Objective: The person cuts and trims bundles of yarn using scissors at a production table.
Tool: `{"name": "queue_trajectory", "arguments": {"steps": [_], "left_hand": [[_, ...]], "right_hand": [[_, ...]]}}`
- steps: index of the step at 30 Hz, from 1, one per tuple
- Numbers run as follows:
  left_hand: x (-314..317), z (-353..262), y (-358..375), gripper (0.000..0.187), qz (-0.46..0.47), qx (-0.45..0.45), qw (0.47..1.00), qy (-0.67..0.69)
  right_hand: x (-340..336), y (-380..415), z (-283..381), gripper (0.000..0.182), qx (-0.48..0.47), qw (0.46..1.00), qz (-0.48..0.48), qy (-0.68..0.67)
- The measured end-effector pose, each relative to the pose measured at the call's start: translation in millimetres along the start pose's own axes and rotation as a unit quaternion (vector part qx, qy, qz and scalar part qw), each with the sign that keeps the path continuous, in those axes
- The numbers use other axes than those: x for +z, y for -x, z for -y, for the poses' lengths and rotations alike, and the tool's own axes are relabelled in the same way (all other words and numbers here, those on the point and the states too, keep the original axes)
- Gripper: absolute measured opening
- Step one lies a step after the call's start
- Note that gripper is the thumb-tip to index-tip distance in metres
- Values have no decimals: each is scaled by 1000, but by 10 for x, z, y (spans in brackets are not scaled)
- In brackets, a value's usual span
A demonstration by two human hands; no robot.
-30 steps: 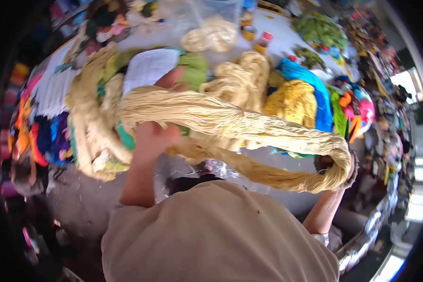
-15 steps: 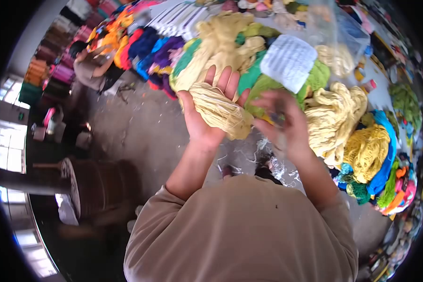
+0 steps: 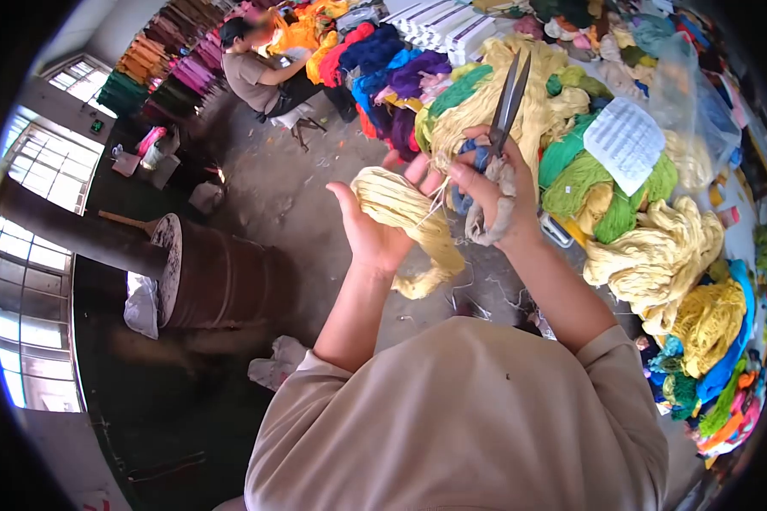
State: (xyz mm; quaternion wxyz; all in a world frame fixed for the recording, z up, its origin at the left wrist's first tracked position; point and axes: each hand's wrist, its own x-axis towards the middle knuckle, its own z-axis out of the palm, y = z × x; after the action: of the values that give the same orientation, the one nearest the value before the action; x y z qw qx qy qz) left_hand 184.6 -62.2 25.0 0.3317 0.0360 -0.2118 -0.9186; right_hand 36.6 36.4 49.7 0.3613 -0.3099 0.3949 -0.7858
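While the right hand grips scissors, at its nine o'clock the left hand, fingers wide, supports a cream yarn skein; strand-handling seems the step, the next move calling for careful blades.

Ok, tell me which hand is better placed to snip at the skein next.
Right, most likely: the right hand holds the scissors beside the cream yarn skein, though the blades point away from it. The open left hand supports the skein.
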Motion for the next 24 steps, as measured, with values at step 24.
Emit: {"name": "queue_trajectory", "arguments": {"steps": [24], "left_hand": [[90,-312,-638,37,-50,194,979,32]], "right_hand": [[-71,354,-778,50,174,964,203,3]]}}
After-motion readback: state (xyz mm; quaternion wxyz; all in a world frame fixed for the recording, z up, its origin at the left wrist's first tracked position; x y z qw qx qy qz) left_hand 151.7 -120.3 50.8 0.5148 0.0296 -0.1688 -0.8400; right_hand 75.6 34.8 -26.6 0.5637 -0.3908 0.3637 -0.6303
